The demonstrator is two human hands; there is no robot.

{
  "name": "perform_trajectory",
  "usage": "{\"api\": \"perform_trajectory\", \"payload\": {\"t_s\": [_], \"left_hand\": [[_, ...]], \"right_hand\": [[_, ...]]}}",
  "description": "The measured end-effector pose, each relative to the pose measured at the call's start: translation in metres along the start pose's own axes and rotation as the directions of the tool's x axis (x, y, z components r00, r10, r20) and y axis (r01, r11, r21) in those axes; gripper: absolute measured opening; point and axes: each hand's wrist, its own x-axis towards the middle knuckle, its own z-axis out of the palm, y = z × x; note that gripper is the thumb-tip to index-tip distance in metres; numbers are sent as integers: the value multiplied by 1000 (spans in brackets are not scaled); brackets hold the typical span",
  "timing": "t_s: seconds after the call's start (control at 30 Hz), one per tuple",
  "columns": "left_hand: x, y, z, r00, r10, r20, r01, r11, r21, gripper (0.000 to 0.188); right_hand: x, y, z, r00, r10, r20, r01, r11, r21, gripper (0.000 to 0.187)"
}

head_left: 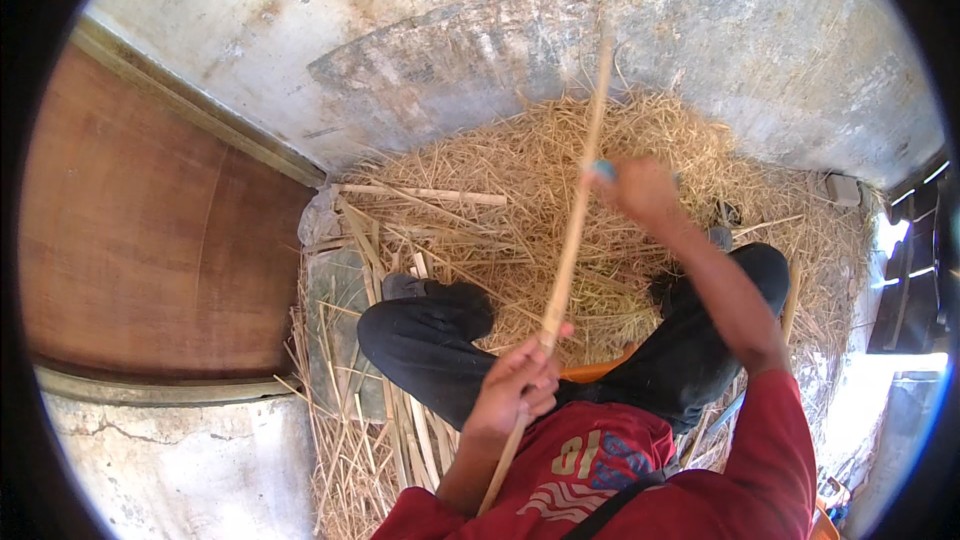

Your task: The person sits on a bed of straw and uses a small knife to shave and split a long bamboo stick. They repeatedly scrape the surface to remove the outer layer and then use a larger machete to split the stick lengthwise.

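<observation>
A long, pale strip [570,265], by its look split bamboo, slants from my lap up toward the wall. Around its lower part my left hand [520,383] is closed, the strip's tail running down past my forearm. Farther up, my right hand [642,190] makes a fist on a teal thing [603,171], which touches or lies right beside the strip. Motion blurs this hand, and most of what it grips is hidden; I cannot tell its kind.
Thin shavings [640,130] are heaped against the stained wall [480,50] and between my bent legs. More pale strips [425,193] lie to the left, near a brown wooden panel [150,220]. A small grey block [843,190] sits at the far right.
</observation>
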Motion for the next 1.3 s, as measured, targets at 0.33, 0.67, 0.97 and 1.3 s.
{"api": "perform_trajectory", "payload": {"t_s": [0.33, 0.67, 0.97, 1.3], "left_hand": [[13, 1, -25, 992, 70, 107, -50, 982, -183, 29], [6, -4, -25, 992, 64, 105, -42, 980, -197, 26], [-2, -9, -16, 997, 0, 83, 18, 976, -219, 23], [1, 11, -10, 994, 103, 42, -96, 985, -143, 22]], "right_hand": [[-35, -58, -16, 929, -356, 98, 342, 930, 138, 66], [-43, -65, -13, 921, -321, 222, 300, 946, 126, 68], [-2, -20, -10, 993, 3, 122, -6, 1000, 27, 68], [-31, -70, -4, 910, -403, -93, 412, 902, 129, 70]]}}
